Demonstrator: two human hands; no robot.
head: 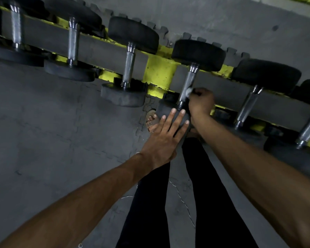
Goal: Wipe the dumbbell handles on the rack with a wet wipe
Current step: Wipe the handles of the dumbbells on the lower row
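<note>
A person stands at a dumbbell rack. Just right of the rack's yellow post [159, 72], the right grip [200, 101] is curled round a white wet wipe [188, 91], pressing it to a knurled steel dumbbell handle [187, 81]. The left grip [161, 140] rests flat, fingers straight, on that dumbbell's near head [166, 108]. The dumbbell looks heavy and rigid; the wipe is soft, apparently bunched small. The head is best steadied while the wipe rubs along the handle.

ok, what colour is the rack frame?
Yellow, with dark scuffs. The rack frame shows clearest in the head view.
</note>
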